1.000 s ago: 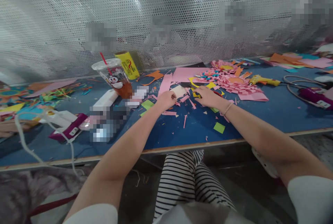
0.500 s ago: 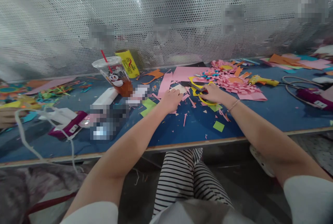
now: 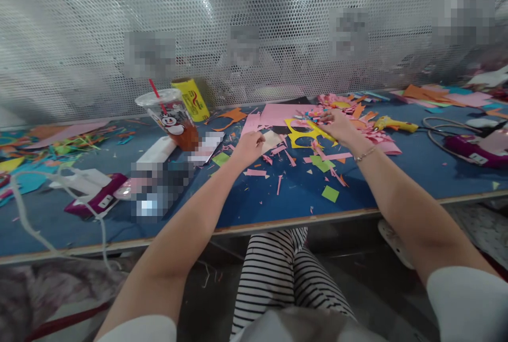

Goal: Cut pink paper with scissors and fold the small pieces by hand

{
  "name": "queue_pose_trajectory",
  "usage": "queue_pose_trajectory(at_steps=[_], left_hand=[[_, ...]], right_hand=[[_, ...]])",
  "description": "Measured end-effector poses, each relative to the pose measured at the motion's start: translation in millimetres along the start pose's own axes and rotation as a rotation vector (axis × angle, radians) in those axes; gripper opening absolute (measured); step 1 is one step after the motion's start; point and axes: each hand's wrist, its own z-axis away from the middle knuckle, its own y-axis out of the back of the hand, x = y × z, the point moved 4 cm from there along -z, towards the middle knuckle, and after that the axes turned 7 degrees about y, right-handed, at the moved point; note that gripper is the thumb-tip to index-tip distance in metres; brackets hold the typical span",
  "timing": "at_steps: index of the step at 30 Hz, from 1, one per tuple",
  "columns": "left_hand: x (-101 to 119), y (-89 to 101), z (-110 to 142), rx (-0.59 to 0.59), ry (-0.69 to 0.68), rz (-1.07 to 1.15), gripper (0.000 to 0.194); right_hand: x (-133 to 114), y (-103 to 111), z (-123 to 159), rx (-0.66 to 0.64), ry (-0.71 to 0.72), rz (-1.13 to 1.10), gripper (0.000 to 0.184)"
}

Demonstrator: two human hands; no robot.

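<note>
My left hand [image 3: 249, 150] rests low over the table with curled fingers, beside a cream piece of paper [image 3: 271, 141]; I cannot make out anything in its grasp. My right hand [image 3: 337, 124] reaches farther forward, fingers drawn together at a small blue and pink fringed paper piece [image 3: 310, 114]; what they grip is hidden. Under that hand lies a yellow paper sheet [image 3: 296, 140] with round holes cut out, and a slim yellow object [image 3: 320, 131] whose kind is unclear. Fringed pink paper flowers [image 3: 367, 129] sit to the right.
Pink sheets [image 3: 281, 113], green scraps [image 3: 330, 194] and strips litter the blue table [image 3: 254, 207]. At left stand a drink cup [image 3: 174, 122] and yellow tube [image 3: 192, 99], with a purple power strip [image 3: 95, 196] and white cables. A yellow glue gun [image 3: 395, 123] lies at right.
My right hand has moved forward from the yellow-handled scissors toward the blue and pink paper piece. My left hand has drawn back left off the cream paper. More of the holed yellow sheet shows.
</note>
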Motion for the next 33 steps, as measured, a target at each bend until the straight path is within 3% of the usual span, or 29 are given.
queue_pose_trajectory(at_steps=[4,7,12,15,21,26,33], left_hand=[[4.2,-4.8,3.5,-0.091,-0.024,-0.069,0.02],[3.1,-6.3,5.3,-0.131,-0.01,-0.15,0.027],[-13.5,-9.7,3.9,-0.224,0.133,-0.286,0.039],[-21.0,-11.2,3.2,-0.288,0.15,-0.283,0.04],[-25.9,-10.5,1.7,-0.222,0.111,-0.285,0.034],[-29.1,-10.7,-0.2,-0.185,0.119,-0.327,0.03],[-27.2,-5.3,2.7,-0.189,0.167,-0.432,0.032]], right_hand=[[7.2,9.1,-9.9,0.199,0.093,-0.056,0.04],[16.4,11.8,-15.4,0.24,0.174,0.021,0.041],[13.7,15.0,-11.2,0.175,0.319,0.276,0.039],[12.7,15.8,-9.6,0.155,0.338,0.319,0.04],[24.4,8.5,-12.3,0.115,0.279,0.354,0.034],[25.0,-0.3,-7.9,0.02,0.324,0.381,0.034],[22.3,5.8,-8.1,0.077,0.288,0.416,0.032]])
